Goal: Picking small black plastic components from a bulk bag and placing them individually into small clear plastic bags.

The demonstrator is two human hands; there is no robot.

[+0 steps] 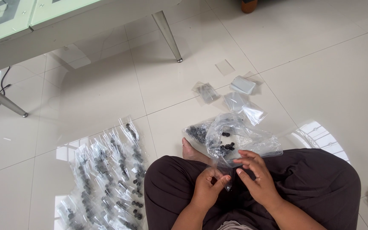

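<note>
Head view: person sits on floor.
Left hand (207,187): pinches small bag (226,176).
Right hand (256,174): fingers spread, touching big bag (243,138).
Lower left: filled bags (107,179).

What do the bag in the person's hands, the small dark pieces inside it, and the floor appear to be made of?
Bag: thin clear plastic film, glossy; it crumples and shows its contents.
Dark pieces: small black, matte lumps, possibly rubber or plastic; too small to be sure.
Floor: large pale tiles, probably glazed ceramic; polished, with grout lines and window reflections.
</note>
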